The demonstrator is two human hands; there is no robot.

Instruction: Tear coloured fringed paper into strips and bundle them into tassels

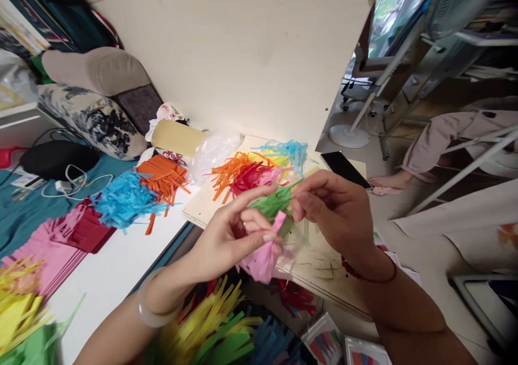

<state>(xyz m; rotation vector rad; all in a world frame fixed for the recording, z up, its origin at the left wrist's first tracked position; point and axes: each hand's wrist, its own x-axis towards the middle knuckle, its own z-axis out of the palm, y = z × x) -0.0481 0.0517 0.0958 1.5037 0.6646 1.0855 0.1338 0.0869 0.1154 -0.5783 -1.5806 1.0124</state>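
My left hand (232, 238) is closed around a pink paper tassel (261, 262); a narrow loop of it sticks up above the thumb, and the gathered paper hangs below. To the right of it, my right hand (338, 211) has thumb and fingers pinched together; anything held between them is too small to make out. Behind both hands, a green fringed tassel (275, 202) lies on the wooden board (319, 257). Red (253, 177), orange (229, 168) and blue (297, 151) tassels rest farther back on that board.
Stacks of fringed paper in orange (159, 170), blue (125, 197), pink (56, 246) and yellow (18, 322) line the white surface at left. A black phone (343, 169) lies at the board's right edge. Below are yellow fringes (202, 322). Another person's leg (433, 143) shows at right.
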